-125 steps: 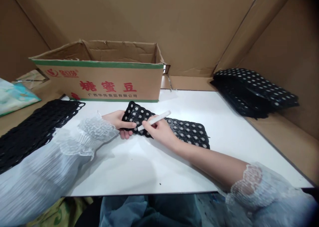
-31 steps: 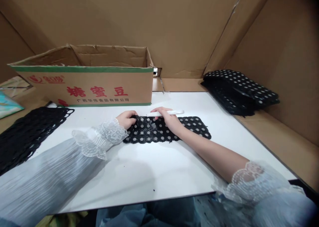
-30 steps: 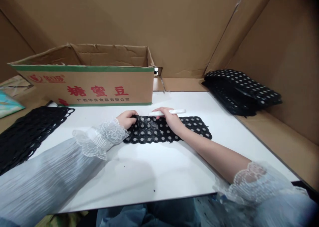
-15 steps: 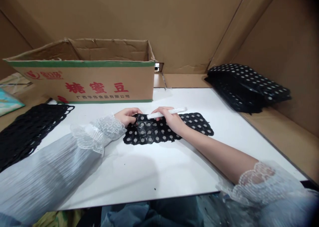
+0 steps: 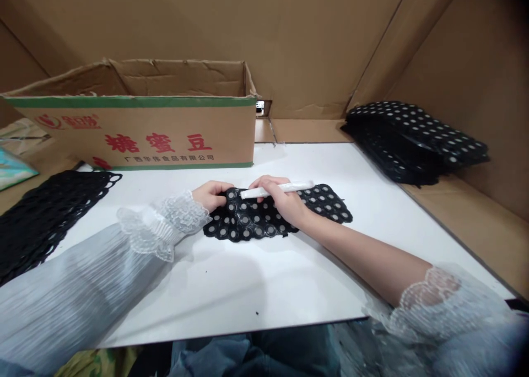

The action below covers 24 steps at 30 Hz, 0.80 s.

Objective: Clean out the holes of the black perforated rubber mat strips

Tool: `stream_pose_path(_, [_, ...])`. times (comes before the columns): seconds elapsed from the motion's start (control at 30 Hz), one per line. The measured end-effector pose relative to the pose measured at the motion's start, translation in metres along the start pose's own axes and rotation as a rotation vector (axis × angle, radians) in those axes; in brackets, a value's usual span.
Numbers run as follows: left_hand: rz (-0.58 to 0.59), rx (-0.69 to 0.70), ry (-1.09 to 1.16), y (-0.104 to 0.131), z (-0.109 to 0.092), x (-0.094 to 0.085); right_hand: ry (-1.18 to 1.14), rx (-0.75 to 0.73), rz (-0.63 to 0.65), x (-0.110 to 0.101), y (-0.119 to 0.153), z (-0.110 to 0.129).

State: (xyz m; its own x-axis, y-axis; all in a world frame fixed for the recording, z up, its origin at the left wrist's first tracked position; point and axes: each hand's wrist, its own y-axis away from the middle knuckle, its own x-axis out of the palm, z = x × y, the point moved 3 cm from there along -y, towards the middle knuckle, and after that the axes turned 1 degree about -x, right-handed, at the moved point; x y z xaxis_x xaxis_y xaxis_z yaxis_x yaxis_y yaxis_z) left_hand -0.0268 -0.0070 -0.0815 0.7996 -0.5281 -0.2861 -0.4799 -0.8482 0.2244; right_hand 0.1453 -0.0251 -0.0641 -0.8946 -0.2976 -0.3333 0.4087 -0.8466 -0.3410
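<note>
A black sheet with rows of pale round discs [image 5: 259,232] lies on the white tabletop in front of me. My left hand [image 5: 212,194] pinches the sheet's far left edge between thumb and fingers, lifting that part slightly. In my right hand [image 5: 281,196] is a white pen-like tool [image 5: 298,186], held like a pen with its tip at the far edge, just right of my left fingers. The tool's tip is too small to make out. Part of the sheet is hidden under my right hand.
Behind my left hand stands an open cardboard box [image 5: 177,134] with red lettering. Black perforated sheets [image 5: 45,211] are stacked at the left. More black dotted sheets [image 5: 413,140] are piled at the back right, against the cardboard wall [image 5: 475,90]. The white tabletop [image 5: 215,294] reaches my lap.
The white tool's tip has shifted slightly left along the sheet's edge. The sheet's left part is now bent up a little more near my left hand.
</note>
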Motion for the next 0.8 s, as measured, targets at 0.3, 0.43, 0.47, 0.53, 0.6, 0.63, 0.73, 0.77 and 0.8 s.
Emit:
stream_pose_path(0.3, [-0.026,0.003,0.017,-0.001,0.005,-0.001,-0.007,0.027,0.023,-0.003,-0.001,-0.002])
stream_pose_path(0.43, [-0.032,0.041,0.020,-0.001,0.004,0.000,-0.003,0.056,0.013,-0.007,-0.001,-0.002])
stream_pose_path(0.47, [-0.043,0.056,0.017,-0.001,0.004,0.000,-0.010,0.059,0.006,-0.007,-0.001,-0.003])
stream_pose_path(0.53, [-0.067,0.073,0.014,-0.001,0.002,0.000,-0.052,0.056,-0.007,-0.008,-0.002,-0.006])
stream_pose_path(0.6, [-0.079,0.072,0.010,0.000,0.000,0.000,-0.133,0.046,-0.030,-0.010,-0.004,-0.010])
stream_pose_path(0.63, [-0.078,0.069,0.005,0.000,0.000,0.000,-0.176,0.044,-0.039,-0.010,-0.005,-0.012])
stream_pose_path(0.73, [-0.073,0.069,-0.017,0.000,-0.002,0.001,-0.233,0.045,-0.042,-0.011,-0.006,-0.017])
stream_pose_path(0.77, [-0.081,0.076,-0.025,0.001,-0.002,0.001,-0.229,0.042,-0.041,-0.011,-0.006,-0.018])
stream_pose_path(0.8, [-0.097,0.083,-0.037,0.001,-0.002,0.001,-0.220,0.037,-0.041,-0.011,-0.005,-0.017])
